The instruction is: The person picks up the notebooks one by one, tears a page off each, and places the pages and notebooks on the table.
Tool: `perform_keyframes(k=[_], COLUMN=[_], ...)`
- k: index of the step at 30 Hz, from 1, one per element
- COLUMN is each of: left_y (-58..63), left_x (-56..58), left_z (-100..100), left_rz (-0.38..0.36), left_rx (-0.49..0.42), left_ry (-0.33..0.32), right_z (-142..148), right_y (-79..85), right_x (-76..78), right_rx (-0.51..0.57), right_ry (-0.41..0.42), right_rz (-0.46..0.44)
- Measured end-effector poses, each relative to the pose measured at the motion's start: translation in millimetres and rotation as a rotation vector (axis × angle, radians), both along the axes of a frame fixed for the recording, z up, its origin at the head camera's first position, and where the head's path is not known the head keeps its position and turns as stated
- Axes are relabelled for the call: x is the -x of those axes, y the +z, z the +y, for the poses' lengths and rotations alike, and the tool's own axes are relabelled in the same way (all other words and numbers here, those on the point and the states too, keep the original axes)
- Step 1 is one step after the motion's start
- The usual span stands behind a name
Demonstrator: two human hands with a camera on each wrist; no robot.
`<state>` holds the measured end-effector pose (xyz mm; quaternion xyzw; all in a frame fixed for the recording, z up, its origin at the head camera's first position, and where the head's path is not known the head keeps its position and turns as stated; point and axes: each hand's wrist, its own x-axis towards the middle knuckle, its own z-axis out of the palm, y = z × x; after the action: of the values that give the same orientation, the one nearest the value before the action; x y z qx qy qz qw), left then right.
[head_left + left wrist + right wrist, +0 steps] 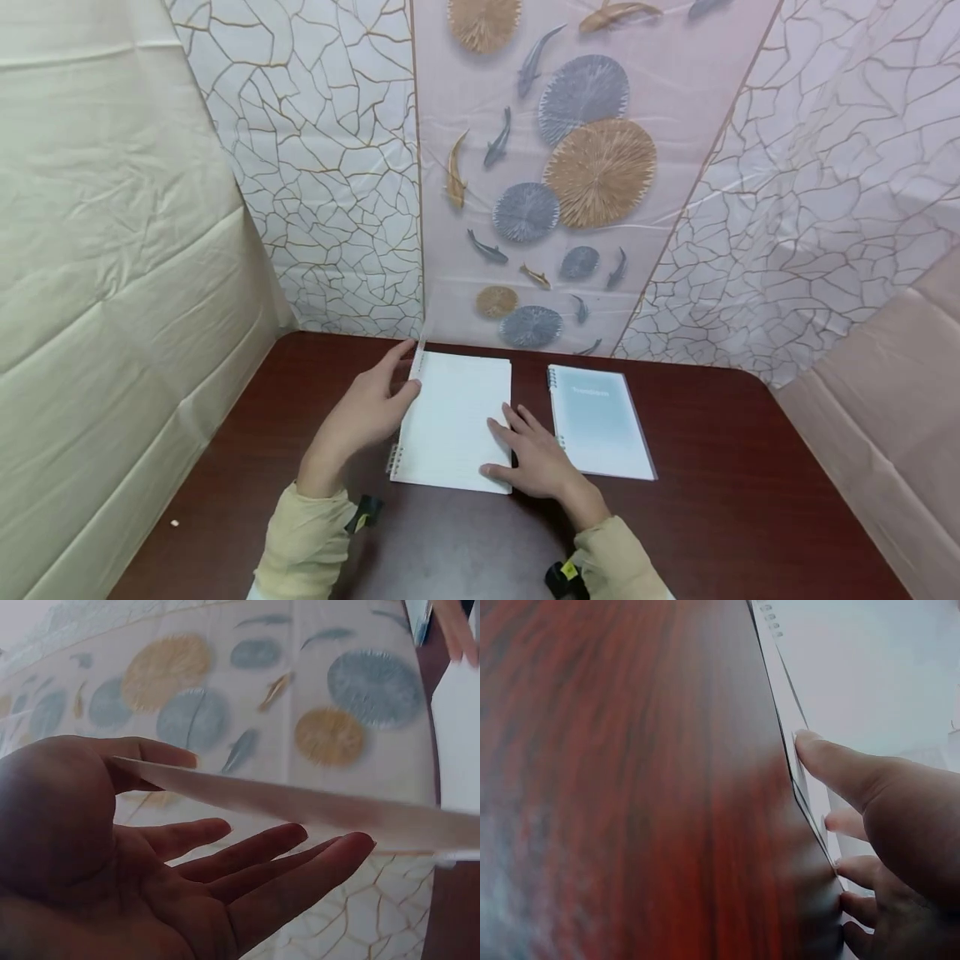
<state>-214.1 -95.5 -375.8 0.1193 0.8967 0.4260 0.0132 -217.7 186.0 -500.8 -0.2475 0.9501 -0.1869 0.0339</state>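
An open ring-bound notebook (457, 425) with blank-looking white pages lies on the table, its rings along the left side. My left hand (367, 408) is at that side, around a thin page turned up almost edge-on. In the left wrist view this page (300, 806) passes between the bent thumb and the longer, straighter fingers of my left hand (172, 862). Spread fingers of my right hand (536, 454) rest on the notebook's right edge. The right wrist view shows the thumb of my right hand (900, 817) on the paper near its lower edge.
A second ring-bound notebook (603, 425) with a pale blue cover lies just right of my right hand. The dark red wooden table (750, 483) meets a patterned cloth (525, 275) at the back. One small white scrap (175, 523) sits at the left.
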Motion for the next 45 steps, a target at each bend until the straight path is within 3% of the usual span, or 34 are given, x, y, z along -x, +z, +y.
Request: perform_keyframes(k=[8,15,22,33,45], left_y=[11.3,19.9,20.9,8.8,-15.9], left_x=[-8.7,-14.5,-15.1,-7.9,3.3], left_z=[-27,-35,-42,-56,-81], left_rz=[0.061,0.032,-0.019,0.015,-0.121], left_rx=[0.119,0.212,0.288,0.336,0.396], left_ry=[0.094,0.249,0.393,0.48,0.48], right_z=[3,2,2,3,3], right_y=[-0.8,-1.0,1.0,-0.1,-2.4], right_x=[-0.4,0.8,0.8,1.4,2.7], right_rx=[-0.003,-0.008,-0.003,-0.007,-0.006], right_ry=[0.013,0.002,0.003,-0.007,-0.007], right_rz=[-0.013,-0.018,-0.024,-0.036,-0.048])
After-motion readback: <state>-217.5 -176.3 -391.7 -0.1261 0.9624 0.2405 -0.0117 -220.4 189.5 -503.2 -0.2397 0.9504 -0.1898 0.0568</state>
